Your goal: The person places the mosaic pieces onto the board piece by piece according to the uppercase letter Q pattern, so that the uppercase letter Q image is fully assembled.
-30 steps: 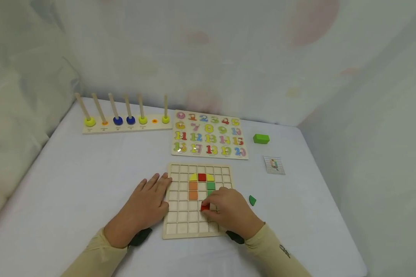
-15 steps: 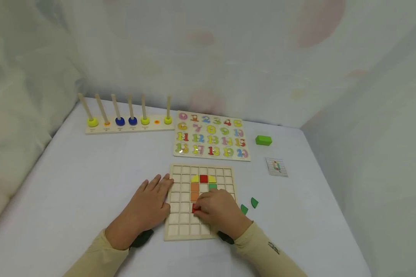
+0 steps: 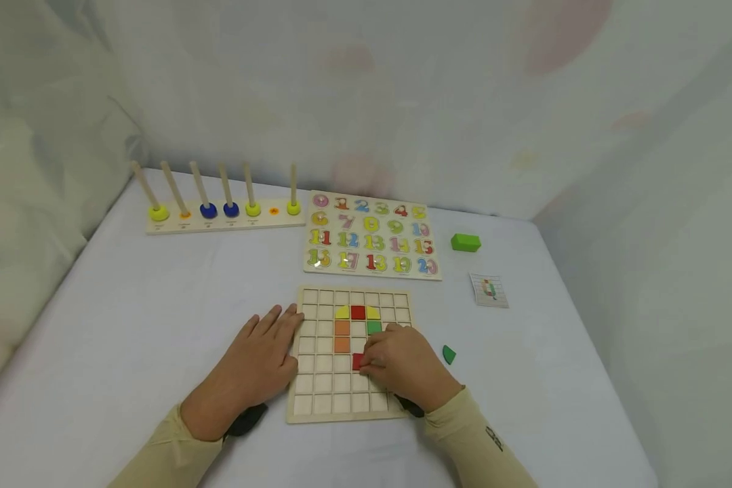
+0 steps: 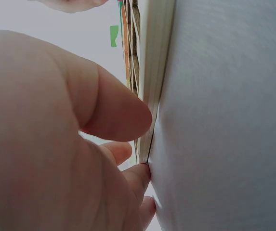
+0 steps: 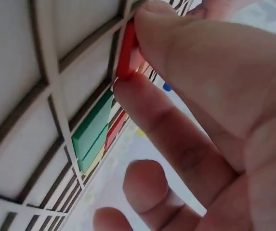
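Observation:
My right hand [image 3: 405, 366] pinches a red square tile [image 3: 357, 361] between thumb and index finger, low over the wooden grid board [image 3: 322, 404]. In the right wrist view the red tile [image 5: 126, 53] sits tilted between the two fingertips, against the grid's ribs. Fingers loosely extended, my left hand [image 3: 250, 369] rests along the board's left edge; the left wrist view has its thumb [image 4: 123, 113] touching that edge. Laid in the grid are yellow quarter-round tiles [image 3: 341, 312], another red tile [image 3: 358, 312], orange tiles [image 3: 342, 328] and green tiles [image 5: 94, 127], partly hidden by my right hand in the head view.
A green quarter-round piece [image 3: 449, 354] lies right of the board. Farther back are a pattern card [image 3: 489, 291], a green block [image 3: 465, 242], a number puzzle [image 3: 372, 235] and a peg stand [image 3: 226, 221] with yellow and blue rings. White cloth walls enclose the table.
My right hand shifted the red tile left to below the orange tiles, then back right one column. The loose green piece seen nearer the board half a second ago is now hidden. Left hand stays.

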The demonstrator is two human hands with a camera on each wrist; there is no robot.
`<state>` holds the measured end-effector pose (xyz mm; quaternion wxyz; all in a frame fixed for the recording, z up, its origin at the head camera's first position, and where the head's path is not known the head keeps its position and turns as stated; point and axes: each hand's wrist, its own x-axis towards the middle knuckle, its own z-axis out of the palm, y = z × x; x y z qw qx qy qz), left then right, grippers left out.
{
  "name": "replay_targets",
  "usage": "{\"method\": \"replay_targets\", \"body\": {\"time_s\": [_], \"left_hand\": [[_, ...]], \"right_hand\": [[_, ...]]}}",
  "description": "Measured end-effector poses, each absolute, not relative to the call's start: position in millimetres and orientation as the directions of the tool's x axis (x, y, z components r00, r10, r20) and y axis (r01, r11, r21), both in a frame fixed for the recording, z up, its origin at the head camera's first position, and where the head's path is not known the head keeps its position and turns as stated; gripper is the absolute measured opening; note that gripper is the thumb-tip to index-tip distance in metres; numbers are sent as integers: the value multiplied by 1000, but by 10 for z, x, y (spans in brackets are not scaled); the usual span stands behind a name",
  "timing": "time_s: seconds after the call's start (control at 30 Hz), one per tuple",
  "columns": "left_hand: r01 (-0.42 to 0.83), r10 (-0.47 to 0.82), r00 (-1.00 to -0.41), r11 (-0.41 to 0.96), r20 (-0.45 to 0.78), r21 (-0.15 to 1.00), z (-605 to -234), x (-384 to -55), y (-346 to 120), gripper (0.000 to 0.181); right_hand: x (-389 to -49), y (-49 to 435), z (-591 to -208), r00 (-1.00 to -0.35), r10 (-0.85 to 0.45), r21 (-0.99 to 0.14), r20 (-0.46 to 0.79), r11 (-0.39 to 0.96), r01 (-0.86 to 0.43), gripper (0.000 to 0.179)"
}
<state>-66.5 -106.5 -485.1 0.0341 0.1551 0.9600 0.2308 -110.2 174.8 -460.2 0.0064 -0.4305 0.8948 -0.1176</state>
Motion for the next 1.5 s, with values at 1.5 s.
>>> {"method": "replay_targets", "body": {"time_s": [1.5], "left_hand": [[276, 335, -941, 841, -46, 466, -4940, -728, -1059, 63]], "right_hand": [[-851, 3031, -4867, -982, -177, -544, 65, 819, -184, 29]]}}
